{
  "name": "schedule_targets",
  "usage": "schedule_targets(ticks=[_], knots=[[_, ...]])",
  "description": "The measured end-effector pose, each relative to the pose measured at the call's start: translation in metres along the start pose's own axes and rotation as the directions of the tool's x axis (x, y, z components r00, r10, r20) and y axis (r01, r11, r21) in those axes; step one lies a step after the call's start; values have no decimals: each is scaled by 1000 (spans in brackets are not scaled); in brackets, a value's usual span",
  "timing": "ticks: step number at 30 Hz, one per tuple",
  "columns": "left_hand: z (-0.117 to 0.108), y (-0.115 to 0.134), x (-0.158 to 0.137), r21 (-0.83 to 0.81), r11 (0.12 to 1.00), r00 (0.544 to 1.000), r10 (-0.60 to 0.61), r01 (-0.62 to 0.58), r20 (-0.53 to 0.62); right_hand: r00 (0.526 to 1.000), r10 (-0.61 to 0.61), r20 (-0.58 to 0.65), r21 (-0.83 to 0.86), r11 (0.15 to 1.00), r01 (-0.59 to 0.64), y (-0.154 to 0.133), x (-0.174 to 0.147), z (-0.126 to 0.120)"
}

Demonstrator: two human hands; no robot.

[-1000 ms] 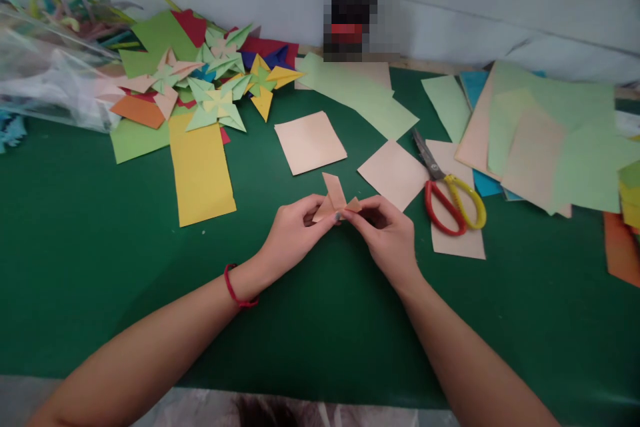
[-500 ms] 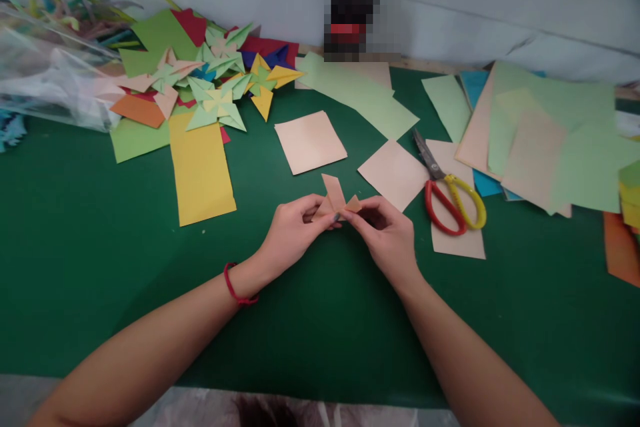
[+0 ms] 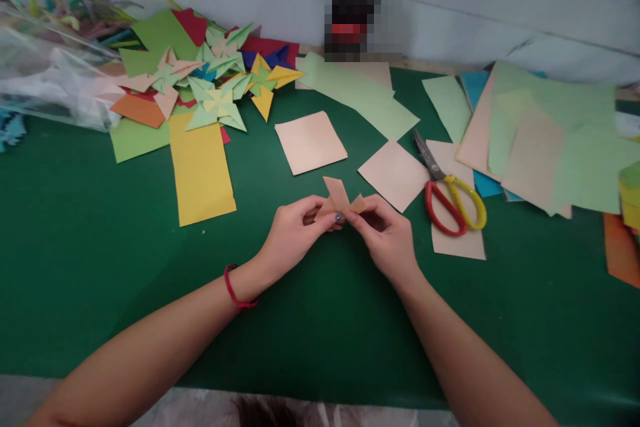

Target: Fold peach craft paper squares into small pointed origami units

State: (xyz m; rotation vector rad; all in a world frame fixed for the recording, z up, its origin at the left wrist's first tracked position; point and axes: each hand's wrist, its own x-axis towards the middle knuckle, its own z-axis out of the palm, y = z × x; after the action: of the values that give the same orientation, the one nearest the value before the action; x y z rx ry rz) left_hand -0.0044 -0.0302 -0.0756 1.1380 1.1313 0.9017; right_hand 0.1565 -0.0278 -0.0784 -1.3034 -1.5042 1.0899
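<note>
Between my hands, above the green tabletop, is a small folded piece of peach paper (image 3: 337,195) with one flap standing up and a smaller point to the right. My left hand (image 3: 304,220) pinches its left side, thumb in front. My right hand (image 3: 384,225) pinches the right side with thumb and fingers. The thumbs nearly meet at the paper's lower edge, and the fingers behind it are partly hidden. Just beyond lie a stack of peach paper squares (image 3: 311,143) and another peach square (image 3: 393,175).
Scissors (image 3: 443,180) with red and yellow handles rest on peach paper at right. Green and peach sheets (image 3: 590,147) overlap farther right. Several folded paper stars (image 3: 217,103) lie at back left, near a yellow strip (image 3: 203,173) and a clear plastic bag (image 3: 55,73).
The folded peach paper has shifted and tilted slightly to the right in my fingers. My left thumb has turned a little, showing more of its nail. Nothing else has moved.
</note>
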Motion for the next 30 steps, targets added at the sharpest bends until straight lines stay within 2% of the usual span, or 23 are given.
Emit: schedule_targets(ticks=[4, 6, 15, 25, 30], knots=[[-1, 0, -1, 245, 969, 999, 31, -24, -25, 999, 32, -22, 14, 999, -32, -1, 0, -1], [-1, 1, -1, 287, 958, 999, 34, -23, -33, 999, 53, -13, 17, 998, -52, -3, 0, -1], [0, 0, -1, 46, 998, 999, -45, 45, 6, 998, 64, -30, 3, 998, -64, -2, -3, 1], [1, 1, 0, -10, 999, 999, -42, 42, 15, 997, 68, -26, -20, 997, -69, 1, -4, 1], [1, 4, 1, -82, 990, 994, -109, 111, 26, 998, 38, -58, -51, 998, -41, -1, -5, 2]])
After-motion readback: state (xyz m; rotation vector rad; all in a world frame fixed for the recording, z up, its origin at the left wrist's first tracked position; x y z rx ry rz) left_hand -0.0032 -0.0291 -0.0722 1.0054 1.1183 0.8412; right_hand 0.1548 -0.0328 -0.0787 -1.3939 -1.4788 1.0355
